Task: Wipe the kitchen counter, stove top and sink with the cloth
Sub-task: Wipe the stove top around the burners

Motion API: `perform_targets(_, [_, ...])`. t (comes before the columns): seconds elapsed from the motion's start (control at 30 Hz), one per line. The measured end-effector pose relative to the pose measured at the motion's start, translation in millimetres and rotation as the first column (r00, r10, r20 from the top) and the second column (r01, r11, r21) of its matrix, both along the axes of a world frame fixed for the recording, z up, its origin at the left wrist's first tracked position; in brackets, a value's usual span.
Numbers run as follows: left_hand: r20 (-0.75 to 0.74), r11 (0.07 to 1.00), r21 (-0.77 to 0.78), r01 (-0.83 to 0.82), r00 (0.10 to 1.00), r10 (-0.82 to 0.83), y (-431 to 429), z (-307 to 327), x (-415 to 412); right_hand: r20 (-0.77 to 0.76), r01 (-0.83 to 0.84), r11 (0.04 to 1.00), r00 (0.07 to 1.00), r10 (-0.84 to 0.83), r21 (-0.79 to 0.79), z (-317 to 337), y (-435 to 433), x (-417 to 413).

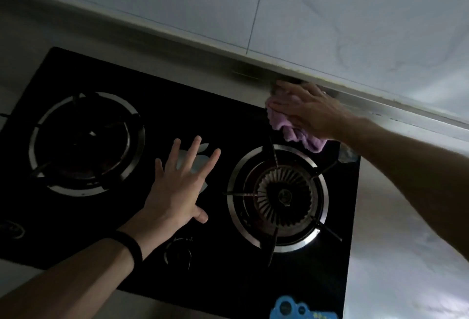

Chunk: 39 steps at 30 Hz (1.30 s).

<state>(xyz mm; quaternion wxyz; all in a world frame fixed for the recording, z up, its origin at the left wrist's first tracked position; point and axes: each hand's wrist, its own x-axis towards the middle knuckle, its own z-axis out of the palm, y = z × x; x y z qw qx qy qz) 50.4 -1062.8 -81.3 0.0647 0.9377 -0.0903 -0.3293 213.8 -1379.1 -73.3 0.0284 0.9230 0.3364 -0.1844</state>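
The right hand [309, 113] lies flat, fingers straight, pressing the purple cloth [286, 128] onto the back right corner of the black glass stove top [203, 120]. It sits tight under the wall ledge [193, 48] and just behind the right burner [278, 196]. The left hand [177, 189] is spread wide and empty over the glass between the burners (touching or hovering, I cannot tell). To do this well, press evenly through the palm, draw the cloth along the back seam, and skirt the pan supports so the pile does not snag.
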Motion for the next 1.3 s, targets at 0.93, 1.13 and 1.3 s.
perform_targets(0.93, [-0.03,0.999,0.054,-0.007,1.0,0.009,-9,16,5,-0.031,0.67,0.65,0.704,-0.709,0.358,-42,-94,-160])
perform_targets(1.13, [-0.043,0.999,0.036,-0.015,0.999,0.017,-7,17,3,-0.05,0.738,0.543,0.609,-0.791,0.4,-43,-45,-266])
perform_targets(1.3, [-0.034,1.0,0.019,0.002,0.999,-0.002,-6,18,2,-0.011,0.755,0.52,0.571,-0.821,0.401,-39,-5,-368])
